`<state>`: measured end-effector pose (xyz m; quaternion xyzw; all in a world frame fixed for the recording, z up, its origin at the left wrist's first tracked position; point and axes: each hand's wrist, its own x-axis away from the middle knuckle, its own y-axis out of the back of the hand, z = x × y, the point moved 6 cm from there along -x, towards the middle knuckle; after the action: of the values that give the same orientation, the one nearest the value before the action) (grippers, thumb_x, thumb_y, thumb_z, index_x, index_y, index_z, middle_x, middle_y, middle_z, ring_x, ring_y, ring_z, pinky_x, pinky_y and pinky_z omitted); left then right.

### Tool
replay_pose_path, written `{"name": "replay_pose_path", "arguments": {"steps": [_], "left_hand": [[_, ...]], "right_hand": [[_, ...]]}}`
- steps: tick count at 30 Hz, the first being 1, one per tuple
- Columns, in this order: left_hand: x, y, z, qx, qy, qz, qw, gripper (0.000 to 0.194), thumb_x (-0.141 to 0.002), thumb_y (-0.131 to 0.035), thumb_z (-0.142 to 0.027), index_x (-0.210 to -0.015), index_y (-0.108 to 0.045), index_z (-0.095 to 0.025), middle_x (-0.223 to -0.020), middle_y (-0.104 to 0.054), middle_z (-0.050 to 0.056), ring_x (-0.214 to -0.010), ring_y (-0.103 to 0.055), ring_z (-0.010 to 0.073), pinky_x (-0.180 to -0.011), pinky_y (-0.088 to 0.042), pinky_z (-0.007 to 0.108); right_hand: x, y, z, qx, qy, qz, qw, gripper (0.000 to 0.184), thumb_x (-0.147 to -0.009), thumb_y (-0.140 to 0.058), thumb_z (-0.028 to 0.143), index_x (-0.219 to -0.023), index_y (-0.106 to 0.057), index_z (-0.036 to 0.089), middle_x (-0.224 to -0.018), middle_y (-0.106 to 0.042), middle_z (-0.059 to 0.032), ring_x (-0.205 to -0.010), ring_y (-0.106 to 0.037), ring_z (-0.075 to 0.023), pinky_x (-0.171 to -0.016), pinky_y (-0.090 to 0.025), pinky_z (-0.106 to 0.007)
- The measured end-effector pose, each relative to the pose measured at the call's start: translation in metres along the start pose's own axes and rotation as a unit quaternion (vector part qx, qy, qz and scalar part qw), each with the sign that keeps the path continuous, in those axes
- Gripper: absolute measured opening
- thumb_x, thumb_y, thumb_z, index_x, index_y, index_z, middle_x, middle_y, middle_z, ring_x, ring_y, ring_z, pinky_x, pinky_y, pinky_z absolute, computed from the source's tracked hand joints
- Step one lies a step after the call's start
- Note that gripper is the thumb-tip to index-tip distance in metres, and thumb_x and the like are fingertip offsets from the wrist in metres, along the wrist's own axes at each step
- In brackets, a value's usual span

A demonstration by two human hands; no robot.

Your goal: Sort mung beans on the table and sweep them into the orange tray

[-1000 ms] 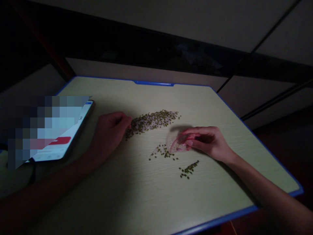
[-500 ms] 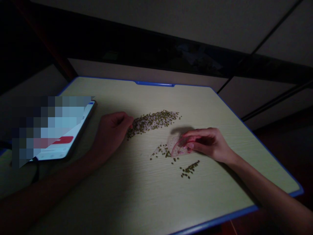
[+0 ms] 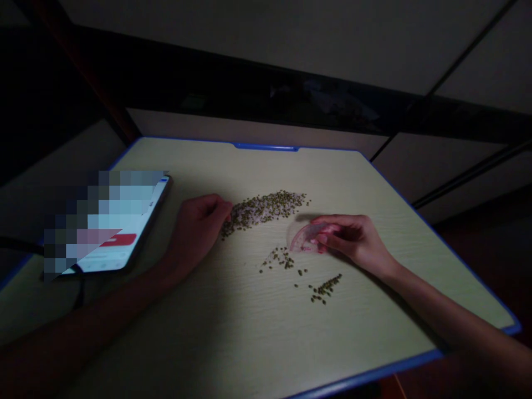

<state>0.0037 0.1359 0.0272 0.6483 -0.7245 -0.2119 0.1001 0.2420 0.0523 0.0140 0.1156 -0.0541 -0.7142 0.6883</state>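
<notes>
My right hand (image 3: pixel 349 238) pinches a clear protractor with pink markings (image 3: pixel 306 238) between thumb and fingers, its curved edge facing left over the table. Just below that edge lies a small loose patch of green beans, like mung beans (image 3: pixel 282 258), with a few pale grains. Nearer to me is a little cluster of the same green beans (image 3: pixel 326 288). A long heap of green beans mixed with pale, rice-like grains (image 3: pixel 268 208) stretches across the middle. At its left end rests my left hand (image 3: pixel 203 224), fingers closed; whatever they hold, if anything, is hidden.
A lit phone or tablet (image 3: pixel 141 238), partly pixelated, stands at the left with a dark cable (image 3: pixel 78 288) by it. The pale wooden table (image 3: pixel 257 338) has a blue rim and a blue handle piece (image 3: pixel 266 147) at the back. Light cabinet panels (image 3: pixel 324 136) rise behind it.
The protractor has lifted and tilted slightly away from the small patch. A few single beans have shifted from there towards the near cluster. My left hand stays by the heap; the view has moved slightly.
</notes>
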Motion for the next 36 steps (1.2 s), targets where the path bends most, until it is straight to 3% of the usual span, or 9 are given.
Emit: {"name": "replay_pose_path", "arguments": {"steps": [9, 21, 29, 36], "left_hand": [[0.0, -0.001, 0.001, 0.011, -0.012, 0.001, 1.0, 0.027, -0.068, -0.049, -0.036, -0.047, -0.047, -0.019, -0.04, -0.039, -0.006, -0.041, -0.034, 0.0093, -0.044, -0.026, 0.023], [-0.001, -0.001, 0.0, 0.011, -0.02, -0.004, 1.0, 0.027, -0.066, -0.049, -0.038, -0.046, -0.047, -0.019, -0.039, -0.038, -0.007, -0.041, -0.033, 0.0087, -0.045, -0.025, 0.023], [-0.001, -0.001, 0.003, 0.013, -0.023, -0.009, 1.0, 0.027, -0.065, -0.049, -0.038, -0.046, -0.049, -0.019, -0.039, -0.038, -0.007, -0.04, -0.034, 0.0083, -0.045, -0.025, 0.023], [-0.002, -0.001, 0.002, 0.017, -0.022, -0.008, 1.0, 0.027, -0.065, -0.049, -0.038, -0.046, -0.049, -0.019, -0.039, -0.038, -0.007, -0.04, -0.033, 0.0083, -0.044, -0.025, 0.023]], "right_hand": [[0.001, 0.0, -0.003, -0.081, -0.032, -0.067, 0.994, 0.022, -0.063, -0.075, 0.014, -0.084, -0.076, 0.021, -0.06, -0.071, 0.0006, -0.051, -0.063, -0.012, -0.051, -0.051, -0.025], [-0.003, -0.015, 0.003, 0.0, 0.036, -0.018, 0.999, 0.027, -0.068, -0.073, 0.013, -0.095, -0.075, 0.019, -0.065, -0.07, 0.0013, -0.054, -0.058, -0.0079, -0.054, -0.049, -0.02], [-0.002, -0.019, 0.008, -0.033, 0.077, 0.019, 0.996, 0.032, -0.066, -0.072, 0.006, -0.092, -0.076, 0.024, -0.068, -0.073, 0.0022, -0.056, -0.062, -0.0076, -0.056, -0.051, -0.018], [0.0, -0.02, 0.012, 0.001, 0.102, 0.033, 0.994, 0.029, -0.066, -0.073, 0.006, -0.09, -0.077, 0.021, -0.077, -0.076, -0.0029, -0.059, -0.064, -0.0105, -0.054, -0.051, -0.019]]}}
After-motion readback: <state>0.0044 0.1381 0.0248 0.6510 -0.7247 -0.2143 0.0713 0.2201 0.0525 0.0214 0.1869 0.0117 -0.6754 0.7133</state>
